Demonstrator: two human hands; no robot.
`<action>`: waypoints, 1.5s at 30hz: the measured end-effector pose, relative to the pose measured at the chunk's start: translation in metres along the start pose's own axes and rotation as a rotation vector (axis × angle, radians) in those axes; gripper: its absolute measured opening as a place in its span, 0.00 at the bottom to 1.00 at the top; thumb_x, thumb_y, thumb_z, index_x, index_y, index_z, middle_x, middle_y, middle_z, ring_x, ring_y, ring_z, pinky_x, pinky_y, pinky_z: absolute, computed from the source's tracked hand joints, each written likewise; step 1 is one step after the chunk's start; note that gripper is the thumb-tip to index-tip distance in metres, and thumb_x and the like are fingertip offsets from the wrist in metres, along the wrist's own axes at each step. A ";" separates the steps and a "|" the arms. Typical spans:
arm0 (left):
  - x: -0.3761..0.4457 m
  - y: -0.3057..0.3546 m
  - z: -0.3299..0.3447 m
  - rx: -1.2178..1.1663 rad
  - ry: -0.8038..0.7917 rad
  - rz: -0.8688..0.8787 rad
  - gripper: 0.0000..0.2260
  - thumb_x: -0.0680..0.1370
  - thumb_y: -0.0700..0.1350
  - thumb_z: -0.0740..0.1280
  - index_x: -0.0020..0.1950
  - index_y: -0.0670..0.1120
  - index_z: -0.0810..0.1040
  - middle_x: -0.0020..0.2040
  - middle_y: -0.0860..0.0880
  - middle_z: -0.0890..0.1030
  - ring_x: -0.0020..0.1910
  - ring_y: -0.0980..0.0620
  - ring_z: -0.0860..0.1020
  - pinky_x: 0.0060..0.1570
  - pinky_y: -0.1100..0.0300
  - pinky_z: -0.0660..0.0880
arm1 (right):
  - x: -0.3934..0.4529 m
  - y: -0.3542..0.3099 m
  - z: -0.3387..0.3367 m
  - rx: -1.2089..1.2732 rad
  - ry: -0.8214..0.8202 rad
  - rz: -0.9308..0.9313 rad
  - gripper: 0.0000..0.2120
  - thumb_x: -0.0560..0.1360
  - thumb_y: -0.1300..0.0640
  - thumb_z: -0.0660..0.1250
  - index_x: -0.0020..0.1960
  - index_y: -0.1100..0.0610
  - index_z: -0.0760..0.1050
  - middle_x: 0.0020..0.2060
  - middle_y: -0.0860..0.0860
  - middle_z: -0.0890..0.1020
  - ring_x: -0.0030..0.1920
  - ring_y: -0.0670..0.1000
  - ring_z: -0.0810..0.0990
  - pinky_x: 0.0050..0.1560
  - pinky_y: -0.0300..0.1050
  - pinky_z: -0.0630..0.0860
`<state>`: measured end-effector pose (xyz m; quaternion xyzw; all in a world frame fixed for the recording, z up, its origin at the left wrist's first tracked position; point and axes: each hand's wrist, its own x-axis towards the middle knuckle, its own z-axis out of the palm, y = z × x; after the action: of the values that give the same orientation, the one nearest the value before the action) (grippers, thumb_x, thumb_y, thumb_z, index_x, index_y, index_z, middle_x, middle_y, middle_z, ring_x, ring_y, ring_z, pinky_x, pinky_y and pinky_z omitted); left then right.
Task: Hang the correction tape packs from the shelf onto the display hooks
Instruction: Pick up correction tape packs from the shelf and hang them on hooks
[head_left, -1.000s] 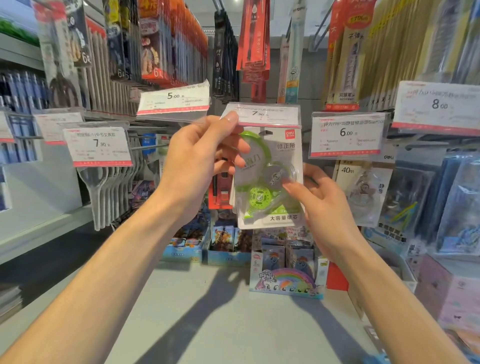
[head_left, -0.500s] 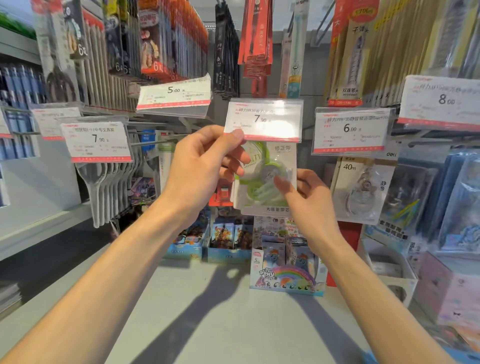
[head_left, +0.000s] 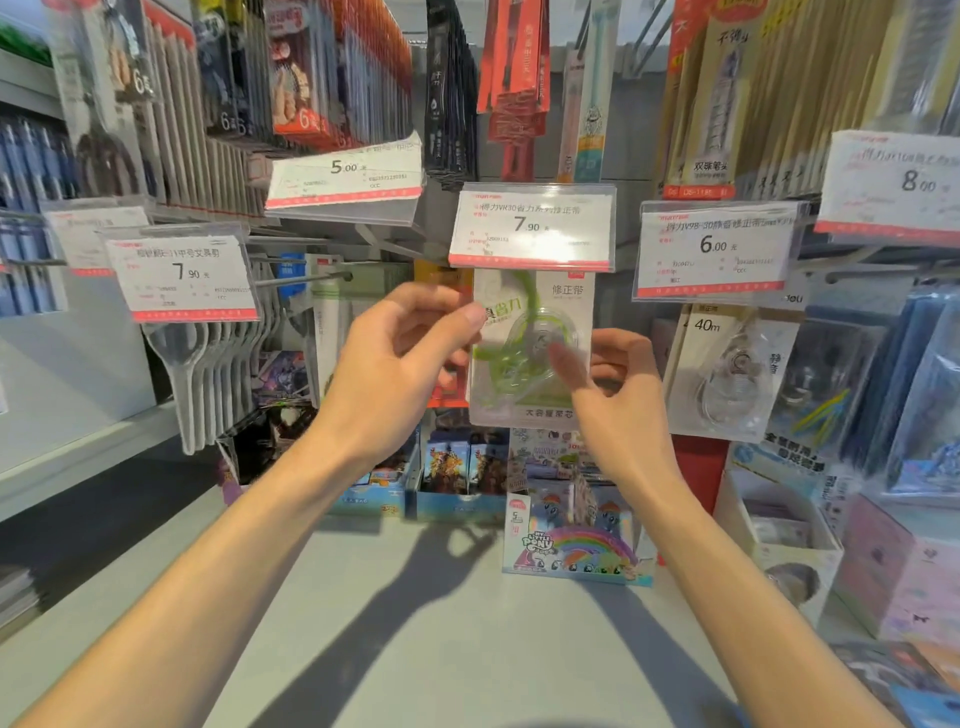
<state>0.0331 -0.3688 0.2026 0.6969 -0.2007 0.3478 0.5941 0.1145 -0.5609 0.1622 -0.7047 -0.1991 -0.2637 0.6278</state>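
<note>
Since half a second before, we saw the green correction tape pack (head_left: 530, 348) slide up behind the 7.90 price tag (head_left: 532, 226), its clear blister blurred. The left hand (head_left: 400, 353) had its thumb and curled fingers at the pack's left card edge; whether they pinched it we could not tell. The right hand (head_left: 618, 384) reached a straight forefinger onto the glossy plastic front, the other fingers loosely curled.
</note>
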 end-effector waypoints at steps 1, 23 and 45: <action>0.001 -0.010 -0.001 0.061 0.018 -0.024 0.16 0.71 0.60 0.71 0.53 0.53 0.80 0.46 0.55 0.87 0.42 0.59 0.82 0.39 0.64 0.77 | 0.002 0.001 -0.002 -0.029 -0.016 0.001 0.32 0.70 0.29 0.70 0.66 0.47 0.68 0.57 0.48 0.79 0.49 0.39 0.80 0.48 0.32 0.77; 0.025 -0.079 0.023 0.052 -0.130 -0.105 0.20 0.82 0.62 0.63 0.74 0.67 0.67 0.63 0.72 0.79 0.62 0.74 0.76 0.53 0.79 0.72 | 0.016 0.005 -0.002 0.036 -0.202 0.027 0.36 0.75 0.35 0.69 0.79 0.45 0.65 0.64 0.36 0.80 0.59 0.28 0.78 0.47 0.19 0.71; -0.030 -0.070 0.006 0.015 0.066 -0.307 0.06 0.84 0.48 0.66 0.60 0.55 0.77 0.59 0.51 0.83 0.58 0.52 0.83 0.57 0.58 0.81 | -0.044 0.016 -0.056 0.136 -0.127 0.184 0.19 0.76 0.45 0.72 0.63 0.51 0.78 0.55 0.51 0.88 0.56 0.50 0.87 0.59 0.50 0.83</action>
<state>0.0627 -0.3641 0.1326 0.7122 -0.0695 0.2770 0.6412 0.0828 -0.6159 0.1267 -0.6910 -0.1905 -0.1457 0.6819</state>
